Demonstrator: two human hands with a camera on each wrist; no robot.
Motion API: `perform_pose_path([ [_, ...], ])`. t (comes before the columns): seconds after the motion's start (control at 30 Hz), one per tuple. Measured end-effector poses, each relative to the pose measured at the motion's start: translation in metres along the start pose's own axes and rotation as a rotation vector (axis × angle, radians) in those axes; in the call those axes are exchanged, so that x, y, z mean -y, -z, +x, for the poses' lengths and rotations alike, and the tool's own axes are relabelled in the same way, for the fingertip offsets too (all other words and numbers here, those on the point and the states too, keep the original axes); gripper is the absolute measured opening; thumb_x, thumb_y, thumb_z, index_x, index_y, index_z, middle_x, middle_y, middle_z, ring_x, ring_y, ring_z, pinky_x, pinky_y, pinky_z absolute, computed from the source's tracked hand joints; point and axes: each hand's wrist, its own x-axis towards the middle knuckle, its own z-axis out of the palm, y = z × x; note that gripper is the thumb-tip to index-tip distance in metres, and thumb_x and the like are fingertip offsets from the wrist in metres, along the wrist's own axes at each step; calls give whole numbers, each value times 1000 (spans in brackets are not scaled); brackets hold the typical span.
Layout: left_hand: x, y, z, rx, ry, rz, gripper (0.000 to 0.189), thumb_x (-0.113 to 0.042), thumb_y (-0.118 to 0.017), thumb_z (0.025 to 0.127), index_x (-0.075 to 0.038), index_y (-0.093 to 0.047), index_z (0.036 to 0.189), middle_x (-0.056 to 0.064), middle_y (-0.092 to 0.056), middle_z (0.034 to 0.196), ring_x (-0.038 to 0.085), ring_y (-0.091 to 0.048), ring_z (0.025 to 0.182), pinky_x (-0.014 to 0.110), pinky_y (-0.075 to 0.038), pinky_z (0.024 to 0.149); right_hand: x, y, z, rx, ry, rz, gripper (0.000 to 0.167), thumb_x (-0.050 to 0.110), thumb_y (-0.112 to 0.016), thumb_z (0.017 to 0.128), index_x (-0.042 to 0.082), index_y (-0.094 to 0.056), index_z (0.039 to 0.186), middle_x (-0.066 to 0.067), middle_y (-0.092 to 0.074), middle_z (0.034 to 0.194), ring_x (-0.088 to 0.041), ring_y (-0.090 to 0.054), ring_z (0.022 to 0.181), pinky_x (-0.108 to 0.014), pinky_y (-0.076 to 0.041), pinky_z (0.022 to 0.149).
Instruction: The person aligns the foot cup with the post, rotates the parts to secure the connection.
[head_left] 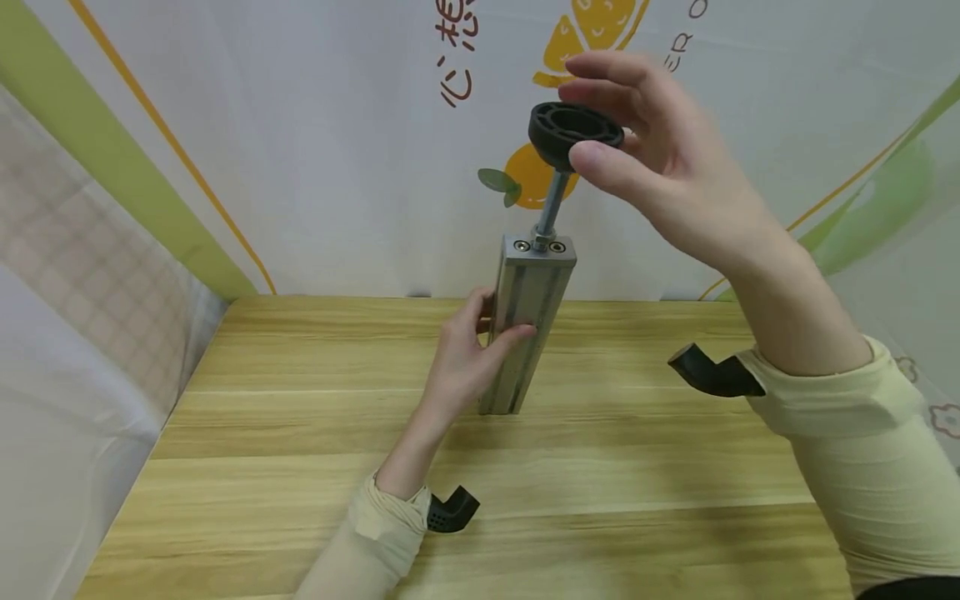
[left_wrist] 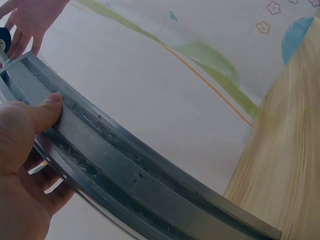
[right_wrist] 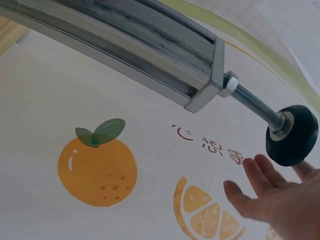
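My left hand grips an aluminium profile that stands upright on the table, its thumb across the front face and its fingers behind. From the plate on the profile's top end rises a threaded rod with a nut at its base. A round black levelling foot tops the rod, ribbed underside facing up. My right hand is spread around the foot with loosely bent fingers. In the right wrist view the fingers of that hand look apart from the foot; whether the thumb touches is unclear.
The wooden table ends at a white curtain printed with oranges and writing. A checked cloth hangs at the left. Black angled pieces stick out from both sleeve cuffs.
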Motion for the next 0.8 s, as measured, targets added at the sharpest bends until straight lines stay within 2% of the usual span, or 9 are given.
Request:
perform_pose_path([
  [0.1, 1, 0, 0, 1, 7, -2, 45, -14, -75, 93, -3, -58, 132, 16, -70, 122, 29, -69, 110, 45, -59, 92, 0, 5, -2, 25, 6, 130, 52, 3, -61, 96, 9, -49, 147, -18, -54, 148, -27, -51, 139, -24, -44, 106],
  [0.27, 0, 0, 1, 2, 33, -15, 45, -15, -75, 93, -4, -58, 133, 15, -70, 122, 30, -68, 110, 50, -58, 93, 1, 3, -1, 9, 20, 149, 50, 0, -60, 96, 8, -53, 145, -21, -62, 134, -31, -60, 124, -23, -48, 103],
  [0.33, 0, 1, 1, 1, 33, -14, 45, -15, -75, 93, -4, -57, 133, 15, -70, 123, 29, -68, 111, 49, -58, 93, 0, 0, 1, -17, 20, 87, 49, 3, -64, 95, 8, -55, 143, -17, -63, 127, -29, -58, 119, -25, -48, 101],
  [0.47, 1, 2, 1, -6, 24, -12, 44, -14, -75, 93, -3, -57, 132, 15, -70, 123, 28, -68, 110, 46, -59, 92, -5, -8, 4, -84, 30, -165, 53, 13, -72, 92, 12, -54, 142, -1, -57, 117, -20, -52, 112, -29, -45, 102],
  [0.53, 1, 1, 1, -8, 16, -8, 44, -13, -75, 93, -2, -57, 132, 16, -70, 123, 28, -68, 110, 45, -59, 91, -8, -10, 5, -101, 57, -260, 55, 18, -72, 93, 14, -53, 145, 3, -56, 118, -17, -52, 113, -31, -44, 105],
  [0.6, 1, 1, 1, -7, 10, -4, 44, -13, -75, 93, -2, -57, 132, 16, -70, 123, 29, -68, 110, 45, -59, 92, -8, -10, 4, -95, 72, -200, 56, 18, -70, 94, 13, -51, 146, 1, -56, 124, -18, -53, 120, -32, -43, 107],
  [0.73, 0, 1, 2, -5, 0, 9, 45, -13, -75, 93, -2, -57, 132, 16, -70, 122, 29, -69, 110, 44, -59, 92, -4, -7, 2, -53, 71, 52, 52, 14, -63, 95, 11, -50, 146, -12, -56, 142, -27, -50, 136, -31, -44, 109],
  [0.8, 0, 1, 2, -5, 0, 11, 45, -13, -75, 93, -2, -57, 132, 16, -70, 122, 29, -69, 109, 44, -59, 92, -2, -6, 2, -34, 61, 129, 50, 9, -60, 96, 10, -51, 145, -16, -57, 143, -30, -51, 136, -30, -46, 108],
])
